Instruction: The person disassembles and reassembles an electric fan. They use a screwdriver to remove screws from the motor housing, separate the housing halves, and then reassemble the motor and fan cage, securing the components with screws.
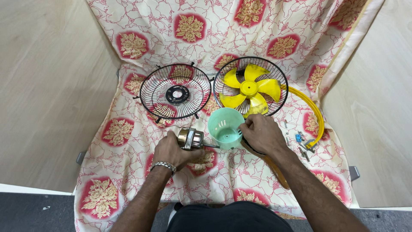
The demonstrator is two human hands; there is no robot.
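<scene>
So the left hand [171, 150] has its grip wrapped round a small fan motor [191, 138], a shiny metal drum with a coppery band and a thin shaft poking out to the right. The right hand [262, 134] is pinching the rim of a mint-green plastic cup-shaped housing [225, 127], open side up, holes in its floor. Both sit mid-counter on a cream and red floral cloth [128, 129], motor just left of the housing. Behind them: an empty black wire guard [175, 92], and another guard [251, 86] holding a yellow five-blade propeller [251, 89]. Small screws [300, 141] lie to the right.
</scene>
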